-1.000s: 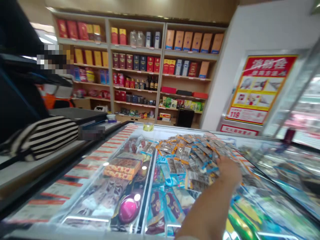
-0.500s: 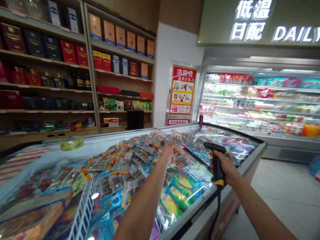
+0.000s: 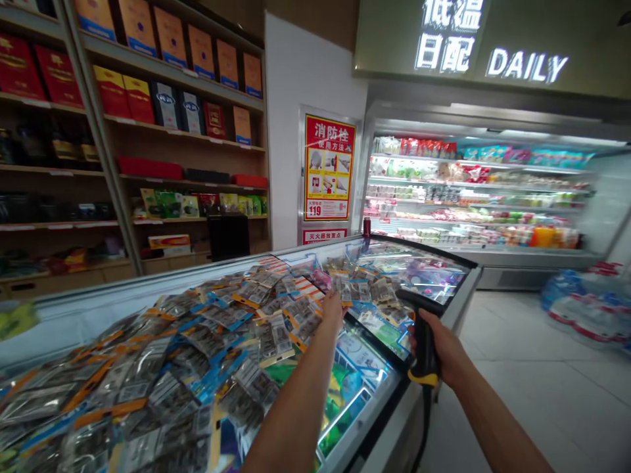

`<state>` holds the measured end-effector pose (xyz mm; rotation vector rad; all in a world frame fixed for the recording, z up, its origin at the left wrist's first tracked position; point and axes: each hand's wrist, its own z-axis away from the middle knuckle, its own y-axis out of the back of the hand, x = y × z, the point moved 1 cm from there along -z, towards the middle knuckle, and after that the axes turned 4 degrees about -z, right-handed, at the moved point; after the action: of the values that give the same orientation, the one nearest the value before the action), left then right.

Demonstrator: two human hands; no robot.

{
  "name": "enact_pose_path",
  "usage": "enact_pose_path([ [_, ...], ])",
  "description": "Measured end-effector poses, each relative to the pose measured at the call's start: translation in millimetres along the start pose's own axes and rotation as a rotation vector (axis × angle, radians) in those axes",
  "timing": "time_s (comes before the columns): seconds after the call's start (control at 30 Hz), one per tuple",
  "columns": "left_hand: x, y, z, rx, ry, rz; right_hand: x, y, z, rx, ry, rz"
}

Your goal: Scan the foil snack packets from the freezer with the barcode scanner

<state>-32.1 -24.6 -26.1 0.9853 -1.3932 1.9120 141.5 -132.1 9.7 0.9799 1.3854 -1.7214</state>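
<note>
Packet shifted nearer scanner, left hand at its edge

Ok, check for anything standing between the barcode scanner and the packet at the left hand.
Nothing visible stands between the barcode scanner in the right hand and the packet at the left hand; other packets lie on the chest freezer behind that gap.

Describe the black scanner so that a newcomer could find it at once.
Find the freezer heaped with packets. Near its right edge, the right grip holds the scanner. Unlike those packets, it is black, with a cable hanging below.
</note>
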Motion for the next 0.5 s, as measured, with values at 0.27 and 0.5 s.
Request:
enact_pose_path([
  [0.27,15.7,8.7,-22.8,-0.139,0.004,-0.006,18.0,-28.6,-0.3,-0.107,-0.025,0.016],
  [0.5,4.6,6.4,-23.1,-0.245,-0.027,-0.011,30.7,-48.4,12.8,-0.131,-0.076,0.111],
])
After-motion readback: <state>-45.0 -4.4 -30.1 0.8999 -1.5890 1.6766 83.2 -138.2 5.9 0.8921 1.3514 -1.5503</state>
